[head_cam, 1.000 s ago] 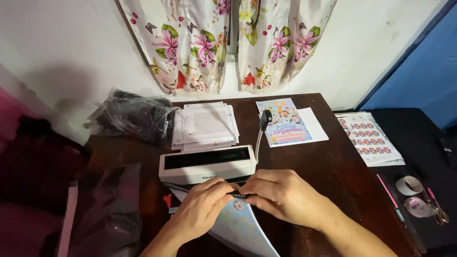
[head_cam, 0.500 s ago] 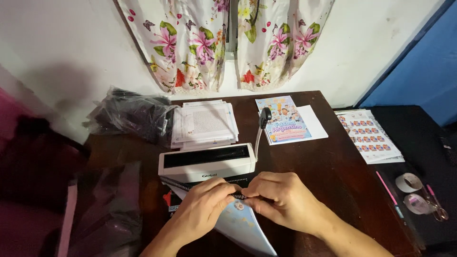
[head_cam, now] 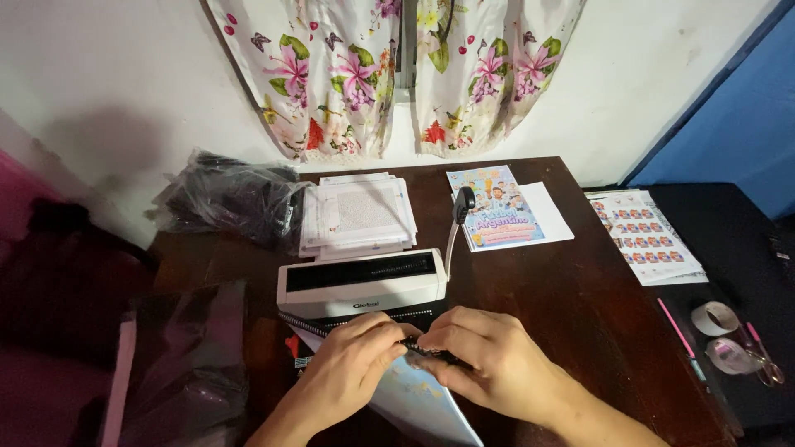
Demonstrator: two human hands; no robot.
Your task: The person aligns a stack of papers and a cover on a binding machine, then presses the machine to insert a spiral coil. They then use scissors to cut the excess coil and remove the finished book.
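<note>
My left hand [head_cam: 352, 372] and right hand [head_cam: 489, 364] meet at the table's [head_cam: 580, 314] near edge, fingers of both pinched closed on a black binding comb [head_cam: 418, 348] along the top of a pale booklet [head_cam: 414, 401]. Just behind them sits a white binding machine [head_cam: 360, 281], with a paper stack [head_cam: 356, 215] and a colourful printed sheet [head_cam: 497, 207] toward the far edge.

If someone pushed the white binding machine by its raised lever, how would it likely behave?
The binding machine looks boxy and low, so it would probably slide on the table rather than tip. Its thin upright lever gives leverage, so it might swing down first. It is likely fairly heavy.
</note>
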